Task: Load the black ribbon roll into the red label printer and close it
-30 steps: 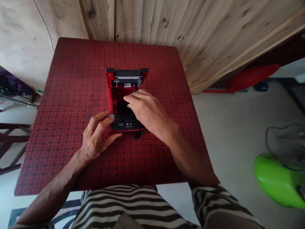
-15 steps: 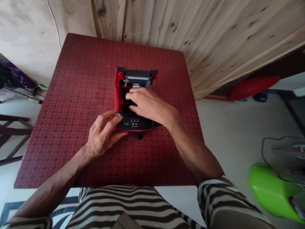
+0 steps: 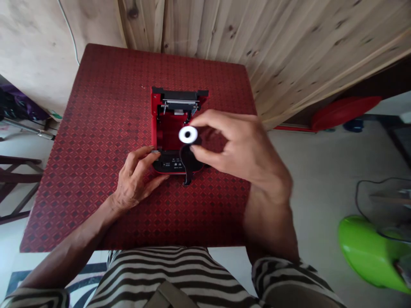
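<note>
A small red and black printer stands on the table with its lid raised at the back, showing a red compartment inside. My left hand grips its front left corner, fingertips on top and thumb against the front edge. Above the printer's right side, my right hand pinches a small paper roll between thumb and fingers. The roll's white end with a dark core hole faces up toward me. From it a loose black strip hangs over the printer's front panel.
A red patterned cloth covers the table, which stands by a wooden plank wall. To the right on the floor is a bright green plastic object. A dark wooden stool stands at the left.
My right hand has come up out of the printer's compartment and to the right, now with the paper roll in its fingers. My left hand stays at the printer's corner.
</note>
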### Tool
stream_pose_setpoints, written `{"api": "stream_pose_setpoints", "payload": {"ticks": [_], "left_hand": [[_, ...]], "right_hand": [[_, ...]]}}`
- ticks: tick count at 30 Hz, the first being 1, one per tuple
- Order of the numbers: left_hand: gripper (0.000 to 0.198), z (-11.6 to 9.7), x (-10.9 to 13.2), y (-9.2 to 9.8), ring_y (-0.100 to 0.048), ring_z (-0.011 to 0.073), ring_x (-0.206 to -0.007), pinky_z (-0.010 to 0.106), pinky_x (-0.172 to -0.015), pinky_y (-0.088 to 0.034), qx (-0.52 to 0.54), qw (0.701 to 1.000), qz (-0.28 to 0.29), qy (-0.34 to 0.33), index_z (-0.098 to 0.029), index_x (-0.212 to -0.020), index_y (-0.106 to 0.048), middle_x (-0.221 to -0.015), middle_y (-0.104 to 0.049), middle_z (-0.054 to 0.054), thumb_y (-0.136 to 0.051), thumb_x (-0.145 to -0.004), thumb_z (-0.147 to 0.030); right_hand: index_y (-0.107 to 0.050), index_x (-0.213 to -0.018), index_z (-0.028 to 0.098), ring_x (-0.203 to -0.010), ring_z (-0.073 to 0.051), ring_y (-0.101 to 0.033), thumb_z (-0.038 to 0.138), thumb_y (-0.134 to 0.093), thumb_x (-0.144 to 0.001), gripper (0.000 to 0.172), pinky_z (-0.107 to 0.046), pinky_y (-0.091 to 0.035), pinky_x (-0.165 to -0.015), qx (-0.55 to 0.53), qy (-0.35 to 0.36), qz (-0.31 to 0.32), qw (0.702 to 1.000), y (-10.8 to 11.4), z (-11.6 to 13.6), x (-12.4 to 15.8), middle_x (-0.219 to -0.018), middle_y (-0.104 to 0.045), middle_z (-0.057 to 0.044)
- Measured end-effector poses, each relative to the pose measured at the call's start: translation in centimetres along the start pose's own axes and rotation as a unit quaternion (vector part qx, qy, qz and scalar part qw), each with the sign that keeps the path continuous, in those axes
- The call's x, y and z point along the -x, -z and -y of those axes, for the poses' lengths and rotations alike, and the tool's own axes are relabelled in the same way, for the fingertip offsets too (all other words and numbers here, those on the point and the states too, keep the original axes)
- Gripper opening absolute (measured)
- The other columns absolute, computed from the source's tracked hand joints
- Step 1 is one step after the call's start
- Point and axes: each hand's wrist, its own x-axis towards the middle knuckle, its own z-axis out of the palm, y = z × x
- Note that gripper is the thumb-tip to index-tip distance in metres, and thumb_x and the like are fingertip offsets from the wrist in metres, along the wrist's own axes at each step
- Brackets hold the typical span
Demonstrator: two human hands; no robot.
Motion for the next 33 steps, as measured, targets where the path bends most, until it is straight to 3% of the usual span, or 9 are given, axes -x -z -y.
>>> {"api": "stream_pose_setpoints", "payload": {"ticks": [3,5,9,12,17,23,27,30,33], "left_hand": [[0.074,0.1,-0.2,-0.1,-0.062,0.0285,-0.133,0.045,-0.113,-0.060,0.021,1.000,0.014,0.010,-0.021,-0.155,-0.046,-0.141,-0.062,0.017,-0.081,-0.094,-0.043],[0.081,0.1,-0.6,-0.4,-0.059,0.0303,-0.137,0.047,-0.115,-0.057,0.024,0.999,0.021,0.017,-0.020,-0.157,-0.045,-0.144,-0.059,0.018,-0.083,-0.091,-0.050],[0.082,0.3,-1.3,-0.8,-0.056,0.0341,-0.138,0.052,-0.113,-0.058,0.008,0.999,0.041,0.017,-0.021,-0.154,-0.049,-0.148,-0.052,0.020,-0.082,-0.089,-0.059],[0.077,0.6,-2.0,-0.6,-0.055,0.0364,-0.138,0.055,-0.110,-0.058,-0.001,0.998,0.063,0.013,-0.026,-0.148,-0.054,-0.149,-0.051,0.019,-0.081,-0.087,-0.064],[0.066,1.0,-3.2,0.3,-0.061,0.0358,-0.129,0.058,-0.107,-0.058,-0.014,0.996,0.087,-0.020,-0.029,-0.137,-0.059,-0.144,-0.059,0.017,-0.080,-0.086,-0.066],[0.061,1.2,-3.6,0.9,-0.065,0.0339,-0.124,0.059,-0.104,-0.060,-0.018,0.995,0.096,-0.027,-0.032,-0.137,-0.059,-0.139,-0.064,0.014,-0.079,-0.089,-0.064],[0.056,1.1,-3.5,1.4,-0.067,0.0339,-0.123,0.059,-0.102,-0.062,-0.023,0.994,0.100,-0.024,-0.028,-0.135,-0.062,-0.136,-0.066,0.012,-0.077,-0.093,-0.062],[0.053,0.9,-3.4,1.7,-0.068,0.0330,-0.122,0.058,-0.100,-0.062,-0.027,0.995,0.095,-0.020,-0.027,-0.133,-0.064,-0.132,-0.068,0.011,-0.076,-0.094,-0.061],[0.055,0.8,-3.2,1.7,-0.068,0.0342,-0.122,0.058,-0.098,-0.062,-0.033,0.995,0.093,-0.017,-0.031,-0.134,-0.064,-0.132,-0.068,0.013,-0.078,-0.091,-0.063]], "right_hand": [[-0.074,-0.110,0.028,-0.086,-0.020,-0.077,0.026,-0.081,-0.087,0.024,-0.034,-0.064,-0.079,-0.136,-0.043,-0.013,0.990,2.3,-0.3,4.2,-0.101,-0.081,0.001],[-0.074,-0.113,0.030,-0.094,-0.022,-0.079,0.027,-0.083,-0.086,0.029,-0.036,-0.065,-0.083,-0.194,-0.090,0.002,0.977,2.5,-0.4,7.4,-0.106,-0.082,0.000],[-0.074,-0.114,0.028,-0.100,-0.021,-0.080,0.013,-0.075,-0.082,0.035,-0.036,-0.064,-0.092,-0.209,-0.175,0.045,0.961,-0.8,0.0,12.7,-0.109,-0.083,0.000],[-0.073,-0.111,0.027,-0.101,-0.020,-0.081,0.008,-0.069,-0.082,0.035,-0.038,-0.063,-0.093,-0.190,-0.226,0.049,0.954,-4.4,0.3,14.8,-0.110,-0.083,-0.001],[-0.073,-0.114,0.025,-0.103,-0.022,-0.081,0.015,-0.069,-0.087,0.029,-0.040,-0.065,-0.094,-0.196,-0.228,0.012,0.954,-7.3,0.3,15.8,-0.112,-0.083,-0.004],[-0.071,-0.126,0.026,-0.105,-0.020,-0.082,0.015,-0.070,-0.088,0.040,-0.041,-0.067,-0.097,-0.267,-0.263,0.028,0.927,-5.1,-0.3,16.1,-0.123,-0.082,-0.006],[-0.075,-0.114,0.023,-0.103,-0.021,-0.081,0.028,-0.071,-0.094,0.021,-0.041,-0.067,-0.094,-0.251,-0.315,-0.097,0.910,-4.8,-2.5,15.7,-0.114,-0.083,-0.008],[-0.070,-0.128,0.023,-0.112,-0.024,-0.077,0.031,-0.078,-0.088,0.041,-0.044,-0.066,-0.094,-0.175,-0.328,-0.194,0.908,-6.2,-4.9,14.8,-0.130,-0.077,-0.012],[-0.068,-0.137,0.022,-0.123,-0.026,-0.073,0.028,-0.081,-0.085,0.054,-0.047,-0.063,-0.101,-0.149,-0.286,-0.182,0.929,-7.9,-6.8,13.7,-0.141,-0.072,-0.014]]}}
